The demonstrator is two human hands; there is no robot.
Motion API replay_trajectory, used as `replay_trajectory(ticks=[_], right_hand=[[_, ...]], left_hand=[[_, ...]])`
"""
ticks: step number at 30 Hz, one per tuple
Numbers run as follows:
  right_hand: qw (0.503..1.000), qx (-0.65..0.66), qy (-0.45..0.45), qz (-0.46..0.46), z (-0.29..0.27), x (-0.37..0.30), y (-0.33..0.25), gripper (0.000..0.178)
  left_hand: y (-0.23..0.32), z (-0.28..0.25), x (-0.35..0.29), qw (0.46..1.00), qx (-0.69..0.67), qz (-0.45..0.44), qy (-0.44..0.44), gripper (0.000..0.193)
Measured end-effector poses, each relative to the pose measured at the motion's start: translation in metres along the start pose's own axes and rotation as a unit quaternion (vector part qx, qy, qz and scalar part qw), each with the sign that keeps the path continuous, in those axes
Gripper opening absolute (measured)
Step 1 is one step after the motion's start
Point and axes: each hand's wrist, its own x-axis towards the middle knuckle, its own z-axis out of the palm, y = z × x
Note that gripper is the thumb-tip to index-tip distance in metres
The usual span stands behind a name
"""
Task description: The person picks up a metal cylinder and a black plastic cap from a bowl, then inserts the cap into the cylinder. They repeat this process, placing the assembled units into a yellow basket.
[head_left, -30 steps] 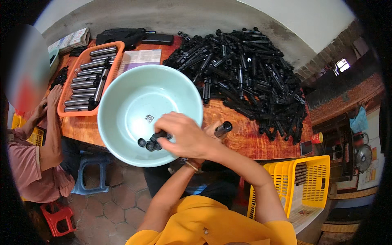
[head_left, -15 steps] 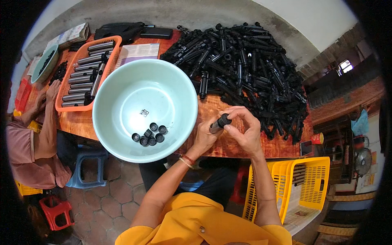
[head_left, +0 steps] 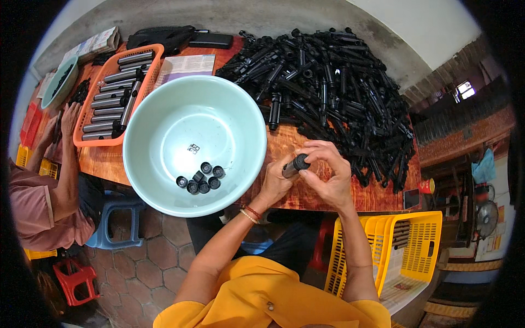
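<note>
Just right of the basin, over the table's front edge, my left hand (head_left: 275, 181) is wrapped round a short metal tube with a black end cap (head_left: 296, 165). The cap end points up and toward my right hand (head_left: 332, 177). My right thumb and bent forefinger close on either side of that capped end. A wide pale-green basin (head_left: 158, 120) stands left of my hands, with several loose black caps (head_left: 200, 179) lying in it. Beyond my hands spreads a large heap of black tubular parts (head_left: 328, 93).
An orange basket (head_left: 79, 143) of metal tubes sits left of the basin, by a co-worker's arms (head_left: 66, 158). A smaller green bowl (head_left: 48, 98) lies farther left. Below the table's right end stands a yellow crate (head_left: 432, 221). Blue (head_left: 109, 240) and red stools (head_left: 74, 284) stand on the floor.
The black cap, which stuck out of the tube's end before, now sits nearly flush with it. Both hands keep nearly the same place. The co-worker's hands have moved slightly.
</note>
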Motion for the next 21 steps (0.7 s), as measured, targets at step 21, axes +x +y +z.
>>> replay_trajectory(ticks=[21], right_hand=[[0.976,-0.12,-0.181,-0.011,-0.024,0.026,-0.01,0.036]], left_hand=[[0.01,-0.005,0.001,0.998,0.063,-0.004,-0.03,0.022]])
